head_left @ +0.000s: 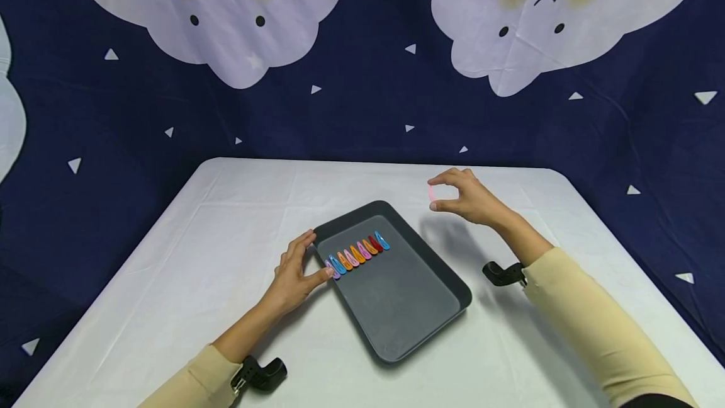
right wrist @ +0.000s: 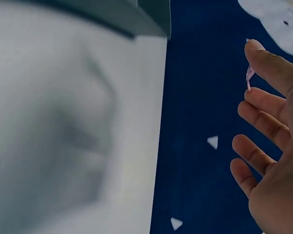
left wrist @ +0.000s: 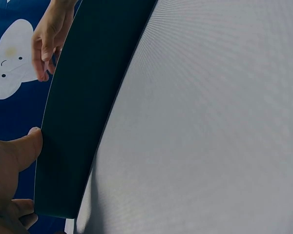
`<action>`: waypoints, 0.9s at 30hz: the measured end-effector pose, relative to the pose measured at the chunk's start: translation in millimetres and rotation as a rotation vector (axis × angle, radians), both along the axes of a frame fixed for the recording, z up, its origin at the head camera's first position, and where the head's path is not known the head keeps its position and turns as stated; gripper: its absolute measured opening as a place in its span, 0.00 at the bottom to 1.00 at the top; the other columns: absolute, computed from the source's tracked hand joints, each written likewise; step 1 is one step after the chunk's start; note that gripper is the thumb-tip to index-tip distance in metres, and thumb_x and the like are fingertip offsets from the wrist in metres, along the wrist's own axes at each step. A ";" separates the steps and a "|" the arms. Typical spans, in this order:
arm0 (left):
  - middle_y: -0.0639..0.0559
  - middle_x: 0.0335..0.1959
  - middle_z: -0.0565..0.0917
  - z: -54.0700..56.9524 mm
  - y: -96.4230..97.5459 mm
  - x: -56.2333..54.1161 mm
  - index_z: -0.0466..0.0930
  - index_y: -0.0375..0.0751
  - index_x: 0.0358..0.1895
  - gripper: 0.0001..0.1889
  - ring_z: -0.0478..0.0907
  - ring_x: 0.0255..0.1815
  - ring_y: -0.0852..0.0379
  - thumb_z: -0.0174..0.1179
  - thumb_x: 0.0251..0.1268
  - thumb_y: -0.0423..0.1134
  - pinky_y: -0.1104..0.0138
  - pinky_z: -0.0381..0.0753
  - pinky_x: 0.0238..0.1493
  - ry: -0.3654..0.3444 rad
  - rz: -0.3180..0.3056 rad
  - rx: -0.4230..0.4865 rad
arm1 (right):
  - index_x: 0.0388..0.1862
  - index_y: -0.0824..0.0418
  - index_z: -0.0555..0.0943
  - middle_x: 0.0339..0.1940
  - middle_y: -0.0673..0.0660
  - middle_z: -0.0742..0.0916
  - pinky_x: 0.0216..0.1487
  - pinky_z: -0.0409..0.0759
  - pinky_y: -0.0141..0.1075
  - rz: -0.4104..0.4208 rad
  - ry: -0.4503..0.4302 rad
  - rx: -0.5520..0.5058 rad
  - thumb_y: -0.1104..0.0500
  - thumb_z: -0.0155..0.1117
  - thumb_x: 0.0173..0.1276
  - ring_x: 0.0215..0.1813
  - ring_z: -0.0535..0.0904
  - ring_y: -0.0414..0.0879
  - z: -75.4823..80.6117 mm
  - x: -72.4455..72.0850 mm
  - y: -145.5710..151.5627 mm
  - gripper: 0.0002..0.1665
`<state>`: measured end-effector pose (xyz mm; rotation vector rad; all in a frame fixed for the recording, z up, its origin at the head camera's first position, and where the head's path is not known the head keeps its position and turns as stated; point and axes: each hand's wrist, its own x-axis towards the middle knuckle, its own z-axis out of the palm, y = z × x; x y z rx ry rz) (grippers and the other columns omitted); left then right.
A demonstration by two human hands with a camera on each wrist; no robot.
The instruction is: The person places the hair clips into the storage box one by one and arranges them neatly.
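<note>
My right hand (head_left: 471, 199) is raised beyond the tray's right side. It pinches a pink snap hair clip (right wrist: 249, 75) by its ends between thumb and index finger; in the right wrist view the other fingers are spread and bent. A dark grey baking tray (head_left: 404, 307) lies turned at an angle on the table. Across its far left part runs a slanted row of colourful snap hair clips (head_left: 357, 254), in blue, red, orange, pink and purple. My left hand (head_left: 292, 276) holds the tray's left edge, fingers by the far left corner, thumb over the rim beside the purple clip.
A white cloth covers the table (head_left: 187, 294). Behind it hangs a dark blue curtain (head_left: 362, 106) with white clouds and small triangles. Each wrist wears a black strap-on device, the left one (head_left: 265, 375) near the table's front and the right one (head_left: 503, 274) right of the tray.
</note>
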<state>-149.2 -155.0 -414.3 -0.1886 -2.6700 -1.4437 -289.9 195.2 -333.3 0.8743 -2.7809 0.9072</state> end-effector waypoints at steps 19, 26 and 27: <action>0.46 0.75 0.55 -0.3 0.3 -0.7 0.56 0.37 0.71 0.43 0.56 0.68 0.42 0.68 0.53 0.43 0.46 0.52 0.56 0.003 -0.003 0.007 | 0.58 0.57 0.78 0.56 0.54 0.80 0.54 0.64 0.46 0.167 -0.009 0.050 0.49 0.73 0.53 0.53 0.66 0.50 -10.7 8.7 -53.1 0.32; 0.46 0.75 0.55 -0.7 -0.4 -0.7 0.56 0.37 0.71 0.43 0.56 0.68 0.42 0.68 0.53 0.43 0.46 0.52 0.57 0.002 -0.001 0.001 | 0.58 0.57 0.78 0.57 0.53 0.80 0.56 0.63 0.47 0.188 -0.050 0.081 0.52 0.73 0.54 0.54 0.65 0.50 -20.7 7.6 -62.7 0.31; 0.46 0.75 0.55 -0.7 -0.5 -0.7 0.56 0.37 0.71 0.43 0.56 0.68 0.42 0.68 0.53 0.43 0.46 0.52 0.57 0.002 -0.002 0.001 | 0.58 0.57 0.78 0.57 0.53 0.80 0.56 0.63 0.48 0.192 -0.054 0.087 0.52 0.73 0.55 0.54 0.65 0.50 -22.2 7.4 -63.8 0.31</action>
